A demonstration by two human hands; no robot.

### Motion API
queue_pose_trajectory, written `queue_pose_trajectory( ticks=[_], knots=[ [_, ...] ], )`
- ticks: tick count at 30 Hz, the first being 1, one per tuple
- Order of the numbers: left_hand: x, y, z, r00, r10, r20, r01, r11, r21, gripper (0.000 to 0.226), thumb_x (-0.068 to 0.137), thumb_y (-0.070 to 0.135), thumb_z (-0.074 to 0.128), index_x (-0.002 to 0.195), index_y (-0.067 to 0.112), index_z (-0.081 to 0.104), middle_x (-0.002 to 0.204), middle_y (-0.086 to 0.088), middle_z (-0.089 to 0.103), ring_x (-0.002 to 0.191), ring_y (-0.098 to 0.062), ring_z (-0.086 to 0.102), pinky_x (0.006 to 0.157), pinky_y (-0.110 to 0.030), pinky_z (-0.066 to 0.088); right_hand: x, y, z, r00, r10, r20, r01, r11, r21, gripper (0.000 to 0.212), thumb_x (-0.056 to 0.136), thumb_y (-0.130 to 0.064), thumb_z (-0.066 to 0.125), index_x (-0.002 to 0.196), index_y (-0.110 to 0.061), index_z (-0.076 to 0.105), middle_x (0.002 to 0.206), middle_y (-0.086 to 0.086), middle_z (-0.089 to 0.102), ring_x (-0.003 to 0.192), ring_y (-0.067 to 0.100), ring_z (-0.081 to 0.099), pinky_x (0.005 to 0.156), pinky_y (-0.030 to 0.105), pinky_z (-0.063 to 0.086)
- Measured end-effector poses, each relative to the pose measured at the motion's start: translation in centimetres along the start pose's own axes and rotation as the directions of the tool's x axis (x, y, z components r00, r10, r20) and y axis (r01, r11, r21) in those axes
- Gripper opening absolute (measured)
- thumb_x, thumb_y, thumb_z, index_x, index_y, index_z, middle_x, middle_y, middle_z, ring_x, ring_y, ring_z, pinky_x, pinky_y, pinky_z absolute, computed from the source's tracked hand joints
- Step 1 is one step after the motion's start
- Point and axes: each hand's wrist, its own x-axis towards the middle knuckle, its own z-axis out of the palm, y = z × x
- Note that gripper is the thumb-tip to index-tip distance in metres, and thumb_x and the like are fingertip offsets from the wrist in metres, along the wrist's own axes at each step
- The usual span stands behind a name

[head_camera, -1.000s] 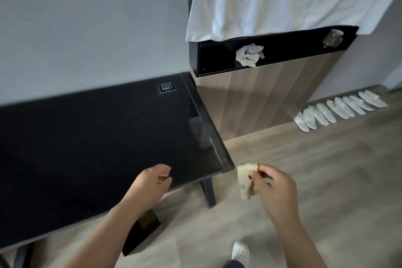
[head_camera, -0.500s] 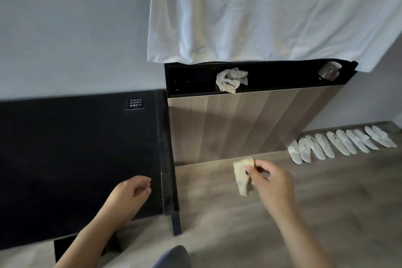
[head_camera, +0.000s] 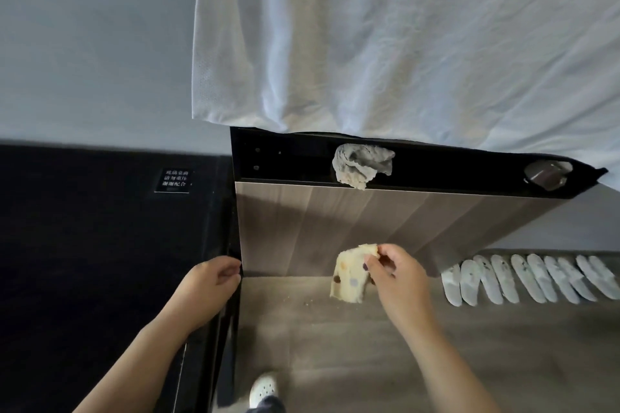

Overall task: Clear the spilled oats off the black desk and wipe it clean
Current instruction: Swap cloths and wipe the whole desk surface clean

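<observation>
The black desk (head_camera: 100, 245) fills the left of the view, its glossy top bare apart from a small white-lettered label (head_camera: 176, 179). My left hand (head_camera: 208, 288) hovers over the desk's right edge with fingers curled, holding nothing. My right hand (head_camera: 397, 278) is out over the wooden floor to the right of the desk and pinches a pale dotted cloth (head_camera: 349, 277) that hangs down from my fingertips. A few oat crumbs (head_camera: 308, 302) lie on the floor below the cloth.
A wood-panelled cabinet (head_camera: 369, 228) stands right beside the desk, with a crumpled grey rag (head_camera: 362, 164) and a metal object (head_camera: 547, 174) on its black top. White fabric (head_camera: 402, 37) hangs above. Several white slippers (head_camera: 523, 280) line the wall. My shoe (head_camera: 263, 389) shows below.
The view has swung right and closer to the cabinet. My left hand moved to the desk's right edge; my right hand still pinches the cloth over the floor.
</observation>
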Motion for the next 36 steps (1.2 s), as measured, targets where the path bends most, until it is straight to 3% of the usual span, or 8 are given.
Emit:
queue_pose_trajectory(
  ticks=[5, 10, 13, 20, 24, 28, 32, 36],
  knots=[
    [2.9, 1.5, -1.1, 0.997, -0.060, -0.045, 0.058, 0.998, -0.032, 0.026, 0.090, 0.016, 0.061, 0.116, 0.021, 0.064, 0.101, 0.014, 0.066, 0.091, 0.008, 0.058, 0.069, -0.005, 0.041, 7.3, -1.2, 2.6, 0.994, 0.022, 0.105, -0.036, 0.991, 0.129, 0.008, 0.092, -0.017, 0.058, 0.088, -0.023, 0.064, 0.080, -0.004, 0.069, 0.079, 0.016, 0.067, 0.074, 0.045, 0.057],
    [4.3, 2.0, -1.5, 0.974, -0.186, -0.128, 0.182, 0.982, -0.039, 0.023, 0.088, 0.015, 0.061, 0.108, 0.025, 0.066, 0.096, 0.013, 0.069, 0.091, 0.001, 0.064, 0.074, -0.012, 0.044, 14.0, -3.6, 6.5, 0.982, 0.052, 0.182, -0.113, 0.932, 0.344, 0.014, 0.094, -0.008, 0.057, 0.085, -0.019, 0.060, 0.082, 0.002, 0.067, 0.077, 0.014, 0.066, 0.062, 0.026, 0.058],
    [4.5, 2.5, -1.0, 0.941, -0.264, -0.211, 0.260, 0.964, -0.048, 0.023, 0.087, 0.013, 0.061, 0.105, 0.026, 0.066, 0.096, 0.014, 0.069, 0.087, 0.005, 0.062, 0.069, -0.004, 0.040, 17.9, -4.2, 8.7, 0.971, 0.086, 0.225, -0.180, 0.879, 0.441, 0.007, 0.093, -0.005, 0.056, 0.096, -0.001, 0.061, 0.086, 0.007, 0.067, 0.079, 0.014, 0.066, 0.059, 0.020, 0.056],
    [4.4, 2.7, 0.0, 0.853, -0.417, -0.315, 0.401, 0.909, -0.116, 0.028, 0.088, 0.015, 0.061, 0.115, 0.020, 0.065, 0.096, 0.015, 0.065, 0.080, 0.013, 0.054, 0.067, -0.003, 0.036, 24.4, -5.3, 13.9, 0.905, 0.088, 0.417, -0.318, 0.790, 0.524, 0.027, 0.097, -0.003, 0.051, 0.123, 0.003, 0.053, 0.109, 0.012, 0.062, 0.102, 0.019, 0.060, 0.077, 0.024, 0.057],
    [3.9, 2.6, 1.3, 0.816, -0.459, -0.351, 0.434, 0.888, -0.154, 0.027, 0.088, 0.014, 0.061, 0.115, 0.017, 0.065, 0.096, 0.013, 0.065, 0.078, 0.017, 0.051, 0.065, 0.001, 0.036, 24.8, -4.3, 15.8, 0.817, 0.078, 0.572, -0.353, 0.851, 0.389, 0.050, 0.097, -0.001, 0.049, 0.145, -0.004, 0.035, 0.145, 0.012, 0.042, 0.125, 0.018, 0.049, 0.100, 0.034, 0.047],
    [3.9, 2.9, 2.2, 0.807, -0.471, -0.355, 0.447, 0.881, -0.153, 0.027, 0.088, 0.015, 0.061, 0.114, 0.019, 0.065, 0.096, 0.013, 0.066, 0.079, 0.013, 0.054, 0.067, -0.002, 0.037, 24.4, -2.8, 14.1, 0.867, -0.098, 0.488, 0.037, 0.990, 0.133, 0.036, 0.096, -0.010, 0.053, 0.132, -0.010, 0.053, 0.131, 0.004, 0.058, 0.113, 0.014, 0.057, 0.093, 0.032, 0.049],
    [4.8, 3.9, 2.3, 0.824, -0.466, -0.323, 0.457, 0.883, -0.108, 0.025, 0.089, 0.017, 0.059, 0.113, 0.021, 0.065, 0.099, 0.012, 0.066, 0.087, -0.002, 0.060, 0.078, -0.021, 0.046, 26.5, -0.1, 10.4, 0.833, -0.397, 0.385, 0.533, 0.764, -0.364, 0.032, 0.089, -0.017, 0.063, 0.121, -0.011, 0.064, 0.129, 0.009, 0.059, 0.108, 0.034, 0.055, 0.086, 0.039, 0.044],
    [5.9, 5.4, 2.7, 0.847, -0.427, -0.316, 0.434, 0.899, -0.055, 0.025, 0.089, 0.017, 0.058, 0.113, 0.020, 0.065, 0.101, 0.011, 0.065, 0.089, -0.004, 0.060, 0.080, -0.023, 0.047, 29.8, 1.7, 7.9, 0.879, -0.255, 0.403, 0.456, 0.696, -0.554, 0.053, 0.090, -0.031, 0.063, 0.138, -0.015, 0.048, 0.132, 0.020, 0.048, 0.108, 0.045, 0.053, 0.086, 0.049, 0.043]
  ],
)
